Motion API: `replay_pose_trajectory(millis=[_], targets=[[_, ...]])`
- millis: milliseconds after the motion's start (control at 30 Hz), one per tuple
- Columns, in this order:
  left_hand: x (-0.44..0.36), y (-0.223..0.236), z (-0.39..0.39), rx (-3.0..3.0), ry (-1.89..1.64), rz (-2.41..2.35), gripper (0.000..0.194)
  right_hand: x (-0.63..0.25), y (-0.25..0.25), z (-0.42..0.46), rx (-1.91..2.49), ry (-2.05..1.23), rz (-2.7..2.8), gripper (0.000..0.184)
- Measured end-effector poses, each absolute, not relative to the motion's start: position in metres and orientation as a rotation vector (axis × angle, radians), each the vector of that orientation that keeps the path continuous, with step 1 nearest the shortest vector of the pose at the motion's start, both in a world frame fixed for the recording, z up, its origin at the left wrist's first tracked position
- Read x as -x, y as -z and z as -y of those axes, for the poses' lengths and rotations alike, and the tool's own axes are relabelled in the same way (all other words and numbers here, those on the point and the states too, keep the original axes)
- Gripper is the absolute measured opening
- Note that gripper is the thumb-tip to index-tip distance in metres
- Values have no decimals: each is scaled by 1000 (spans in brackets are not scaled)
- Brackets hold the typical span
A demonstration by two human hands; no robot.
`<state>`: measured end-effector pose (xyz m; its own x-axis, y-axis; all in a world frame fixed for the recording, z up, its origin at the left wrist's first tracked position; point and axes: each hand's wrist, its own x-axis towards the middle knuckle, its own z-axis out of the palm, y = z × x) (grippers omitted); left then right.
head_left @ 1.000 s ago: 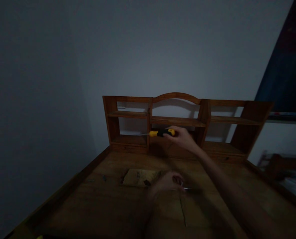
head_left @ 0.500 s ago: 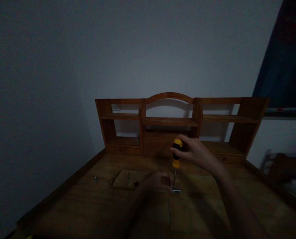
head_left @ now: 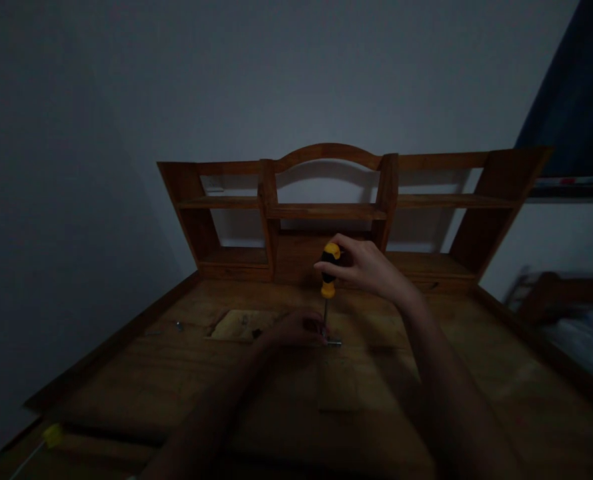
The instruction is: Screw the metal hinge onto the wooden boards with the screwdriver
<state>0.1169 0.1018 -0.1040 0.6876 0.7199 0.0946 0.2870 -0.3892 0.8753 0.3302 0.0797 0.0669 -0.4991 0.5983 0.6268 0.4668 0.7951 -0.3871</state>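
- Partly, our left hand (head_left: 297, 328) hides the one metal part (head_left: 335, 343) it pinches.
- We cannot discern our screwdriver's (head_left: 328, 289) tip.
- Our right hand (head_left: 365, 264) clamps that single screwdriver.

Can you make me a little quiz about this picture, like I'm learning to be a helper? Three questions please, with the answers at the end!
1. Pick one: what colours are on the handle of the screwdriver?
A red and white
B yellow and black
C blue and green

2. True or false: the screwdriver is pointing straight up at the ceiling.

3. Fill the gap: the screwdriver is held in the person's ____ hand.

Key:
1. B.
2. False. Its metal shaft points down, towards the fingers of the left hand, where there is a small metal part.
3. Right: the right hand grips the handle.
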Motion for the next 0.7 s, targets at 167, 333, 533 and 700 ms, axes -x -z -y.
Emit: replay_pose_trajectory(millis=[167,333,533,700], targets=[[-117,102,-100,-1999,-598,-742,31,-326,-67,-79,762,-219,2223,38],[-119,100,-99,-2061,-635,-757,29,-325,-66,-79,777,-222,2234,36],[-121,102,-101,-2028,-615,-745,29,-327,-65,-81,812,-229,2246,39],[-120,109,-104,-2064,-661,-802,28,-327,-66,-80,804,-221,2268,37]])
